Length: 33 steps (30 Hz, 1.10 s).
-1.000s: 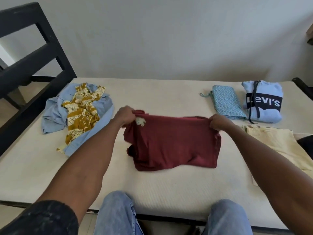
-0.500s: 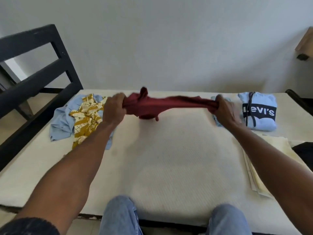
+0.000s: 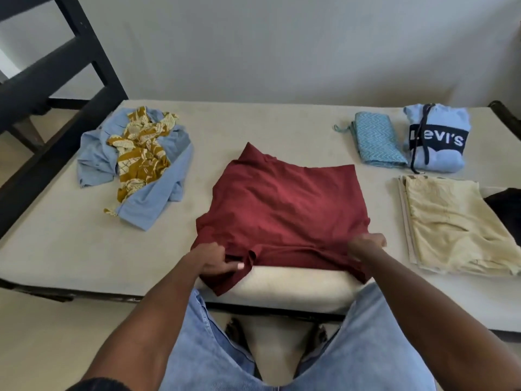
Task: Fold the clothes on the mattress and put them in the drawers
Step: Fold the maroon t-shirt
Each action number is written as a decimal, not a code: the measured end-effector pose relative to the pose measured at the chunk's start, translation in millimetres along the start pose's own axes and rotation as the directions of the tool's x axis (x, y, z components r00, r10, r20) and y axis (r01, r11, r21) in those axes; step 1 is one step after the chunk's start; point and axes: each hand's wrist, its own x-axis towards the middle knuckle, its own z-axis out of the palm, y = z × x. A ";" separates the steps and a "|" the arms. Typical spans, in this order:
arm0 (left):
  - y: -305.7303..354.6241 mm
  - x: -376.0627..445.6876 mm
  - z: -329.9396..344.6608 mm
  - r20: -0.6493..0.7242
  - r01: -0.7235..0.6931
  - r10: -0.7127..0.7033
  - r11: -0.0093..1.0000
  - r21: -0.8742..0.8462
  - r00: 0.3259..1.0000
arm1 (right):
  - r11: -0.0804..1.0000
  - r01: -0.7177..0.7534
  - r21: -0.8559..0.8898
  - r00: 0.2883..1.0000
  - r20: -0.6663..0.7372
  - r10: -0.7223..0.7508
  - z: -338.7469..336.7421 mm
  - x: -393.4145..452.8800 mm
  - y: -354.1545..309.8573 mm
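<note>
On the mattress (image 3: pixel 70 244), near its front edge, lies the maroon shirt (image 3: pixel 284 210), spread flat. The left hand (image 3: pixel 214 259) pinches its near left corner; the right hand (image 3: pixel 366 245) grips its near right corner, fingers curled into the cloth.

The person wears light blue, faded denim jeans (image 3: pixel 366 348), the fabric pale and washed out over both legs, with a stitched seam running down the left leg. A dark, black short sleeve (image 3: pixel 93 385) shows at the left upper arm. Both forearms are bare. Dark sandals (image 3: pixel 235 333) show on the feet, partly hidden by the legs.
</note>
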 end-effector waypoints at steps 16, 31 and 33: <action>74.1 -3.9 31.7 -0.216 -0.139 0.095 0.970 -0.198 0.972 | 0.993 0.111 0.028 0.982 0.149 -0.114 38.6 -57.4 -41.4; 57.9 -16.8 39.8 -0.001 0.506 -0.765 0.427 -0.750 0.644 | 0.459 -0.413 0.786 0.909 0.323 0.264 87.5 -31.4 22.1; 56.4 -17.9 40.2 0.007 0.502 -0.735 0.455 -0.735 0.678 | 0.502 -0.397 0.768 0.917 0.318 0.240 97.5 -32.5 21.8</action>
